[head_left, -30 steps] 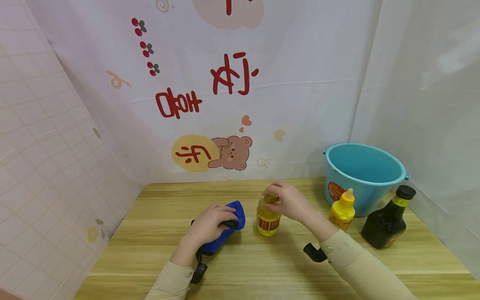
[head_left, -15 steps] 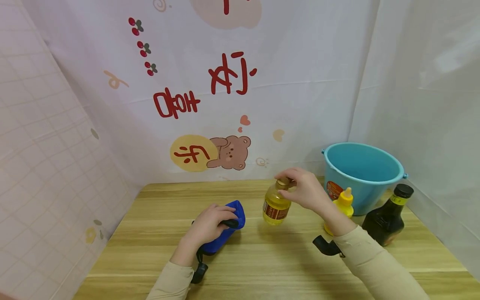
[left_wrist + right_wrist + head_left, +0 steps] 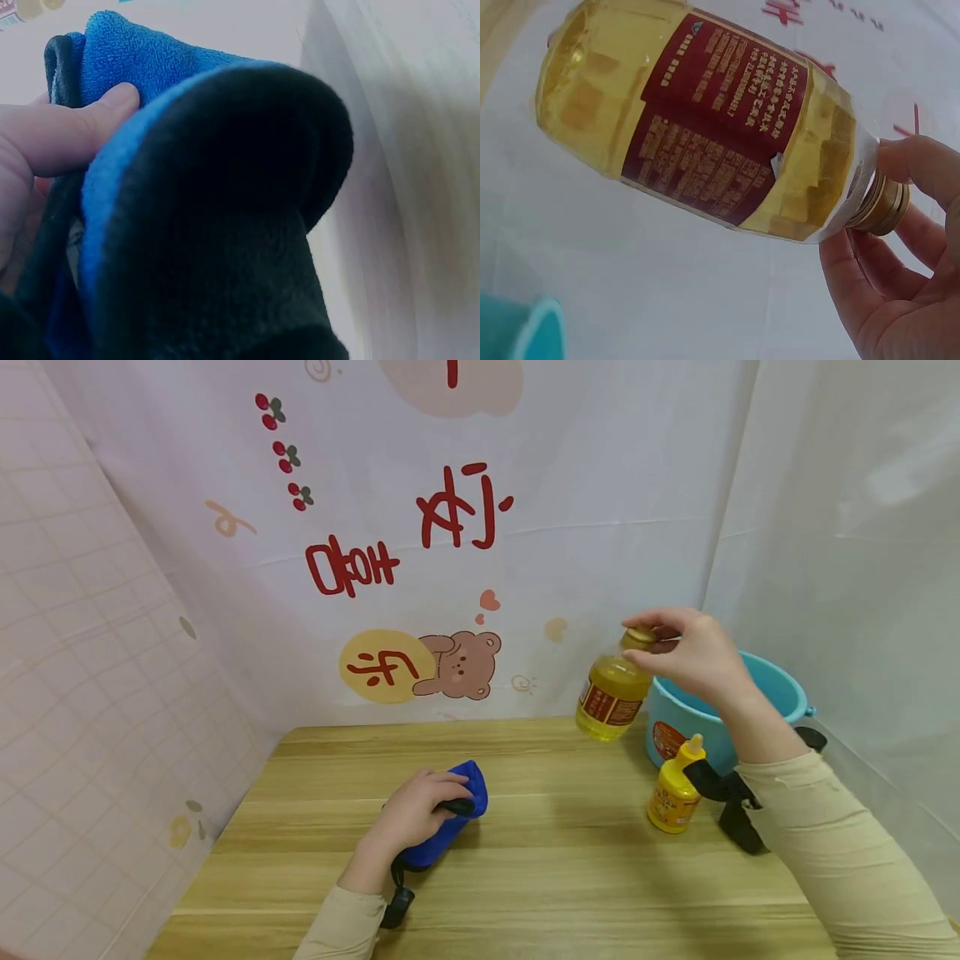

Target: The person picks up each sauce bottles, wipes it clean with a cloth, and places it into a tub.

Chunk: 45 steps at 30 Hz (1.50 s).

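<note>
High above the table, my right hand (image 3: 693,652) grips a bottle of yellow cooking oil (image 3: 611,693) by its neck, just under the gold cap. The bottle tilts, its base toward the lower left; a dark red label (image 3: 712,120) shows in the right wrist view. At the table's left-middle, my left hand (image 3: 420,810) holds a folded blue cloth (image 3: 438,843) with black edging. Close up in the left wrist view, the thumb presses on the towelling of that cloth (image 3: 142,67). Part of the cloth is covered by the hand.
A light blue bucket (image 3: 783,689) stands at the back right, partly behind my right hand. In front of it is a yellow squeeze bottle (image 3: 673,797). A dark sauce bottle with a black cap (image 3: 812,739) is mostly hidden by my right forearm. White printed sheeting surrounds the wooden table (image 3: 525,893).
My right hand has lifted the oil bottle off the table and carried it up and right, toward the bucket. My left hand and the cloth have stayed in place.
</note>
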Motion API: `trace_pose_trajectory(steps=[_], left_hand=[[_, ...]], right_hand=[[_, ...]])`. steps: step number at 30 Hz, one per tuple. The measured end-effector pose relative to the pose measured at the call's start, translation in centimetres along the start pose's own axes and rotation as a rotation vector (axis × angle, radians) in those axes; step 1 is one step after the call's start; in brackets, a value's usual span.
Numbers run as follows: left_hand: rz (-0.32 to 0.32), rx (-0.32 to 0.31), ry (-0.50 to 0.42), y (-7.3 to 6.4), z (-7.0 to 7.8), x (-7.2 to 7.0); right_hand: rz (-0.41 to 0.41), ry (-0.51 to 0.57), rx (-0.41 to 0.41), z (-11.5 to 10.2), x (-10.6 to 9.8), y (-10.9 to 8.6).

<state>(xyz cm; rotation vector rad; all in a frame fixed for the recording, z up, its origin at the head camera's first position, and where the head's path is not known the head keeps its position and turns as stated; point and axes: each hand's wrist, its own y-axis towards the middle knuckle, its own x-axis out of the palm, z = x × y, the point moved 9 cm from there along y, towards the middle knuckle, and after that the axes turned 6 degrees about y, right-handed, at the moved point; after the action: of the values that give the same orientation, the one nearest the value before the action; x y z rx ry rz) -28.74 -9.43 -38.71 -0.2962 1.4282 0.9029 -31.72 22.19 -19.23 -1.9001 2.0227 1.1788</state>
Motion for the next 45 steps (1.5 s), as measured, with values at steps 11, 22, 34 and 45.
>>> trace_pose_trajectory(steps=[11, 22, 34, 45], left_hand=[[0.024, -0.016, -0.022, -0.2, -0.6, -0.1], [0.019, -0.017, -0.039, -0.4, -0.8, 0.4], [0.001, -0.028, -0.033, -0.7, -1.0, 0.6], [-0.003, -0.031, -0.034, -0.9, -1.3, 0.7]], right_hand=[[0.118, -0.083, 0.13, 3.1, -6.9, 3.8], [0.095, -0.245, 0.224, 8.0, -8.5, 6.2], [-0.016, -0.328, 0.237, 12.9, -7.2, 7.1], [-0.179, -0.37, 0.199, 15.5, -4.6, 7.0]])
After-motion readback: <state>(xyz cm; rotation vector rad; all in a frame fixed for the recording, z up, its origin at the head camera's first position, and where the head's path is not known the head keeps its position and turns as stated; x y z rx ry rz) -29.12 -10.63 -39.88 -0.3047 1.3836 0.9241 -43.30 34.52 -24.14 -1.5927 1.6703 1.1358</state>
